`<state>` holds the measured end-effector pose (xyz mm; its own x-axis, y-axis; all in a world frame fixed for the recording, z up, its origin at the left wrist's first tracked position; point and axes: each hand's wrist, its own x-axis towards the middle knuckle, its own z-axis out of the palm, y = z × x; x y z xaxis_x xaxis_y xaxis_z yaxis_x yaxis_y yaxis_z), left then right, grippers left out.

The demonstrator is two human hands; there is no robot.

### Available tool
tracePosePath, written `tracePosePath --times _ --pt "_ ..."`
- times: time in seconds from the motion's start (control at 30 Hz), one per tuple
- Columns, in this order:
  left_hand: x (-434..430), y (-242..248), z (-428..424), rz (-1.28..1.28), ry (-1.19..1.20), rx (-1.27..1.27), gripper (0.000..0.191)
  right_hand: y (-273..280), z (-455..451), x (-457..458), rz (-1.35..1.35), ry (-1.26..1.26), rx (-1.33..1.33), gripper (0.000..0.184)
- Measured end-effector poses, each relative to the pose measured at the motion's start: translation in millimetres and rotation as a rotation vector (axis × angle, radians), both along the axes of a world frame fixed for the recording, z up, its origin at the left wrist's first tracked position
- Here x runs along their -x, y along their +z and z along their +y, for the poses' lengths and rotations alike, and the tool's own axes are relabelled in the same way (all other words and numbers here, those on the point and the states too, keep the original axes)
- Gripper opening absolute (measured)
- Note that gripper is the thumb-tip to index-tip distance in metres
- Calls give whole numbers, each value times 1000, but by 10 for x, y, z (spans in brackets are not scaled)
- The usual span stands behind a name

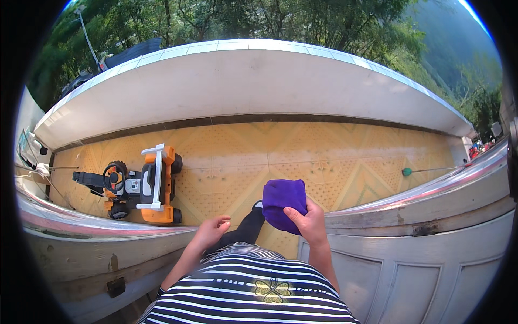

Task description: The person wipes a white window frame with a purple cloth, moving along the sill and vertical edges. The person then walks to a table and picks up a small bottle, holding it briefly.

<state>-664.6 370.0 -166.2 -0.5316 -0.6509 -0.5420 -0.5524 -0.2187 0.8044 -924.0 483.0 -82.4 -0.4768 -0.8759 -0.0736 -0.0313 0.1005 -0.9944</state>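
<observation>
My right hand (309, 222) grips a folded purple cloth (284, 205), its thumb on top and the fingers behind. The cloth is held out in front of my body, over the tiled floor. My left hand (212, 231) is apart from the cloth, to its left, with the fingers loosely curled and nothing in them. Beyond the left hand, on the floor, stands an orange and black ride-on toy vehicle (164, 216) with a steering wheel (114, 178) and a grey bar over its seat.
I am in a doorway, between a wooden door frame (73, 259) and a panelled door (364, 279). A white parapet wall (259, 85) with a tiled top bounds the balcony. At the right a long stick with a green end (407, 172) lies by the wall.
</observation>
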Motion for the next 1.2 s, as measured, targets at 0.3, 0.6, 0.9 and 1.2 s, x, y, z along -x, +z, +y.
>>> tracePosePath --times 0.3,0.6,0.9,1.2 --pt "2656 10 -1364 754 -42 -915 51 239 -1311 1362 414 103 -49 48" --pt "4952 209 -1845 945 -112 -863 52 -93 -1094 3826 -580 -717 495 14" --pt "7221 -33 -2192 634 -5 -842 46 188 -719 5975 -500 -1226 622 9" --pt "9375 -283 -1887 373 -360 -783 47 449 -568 7442 -312 -1104 694 33"
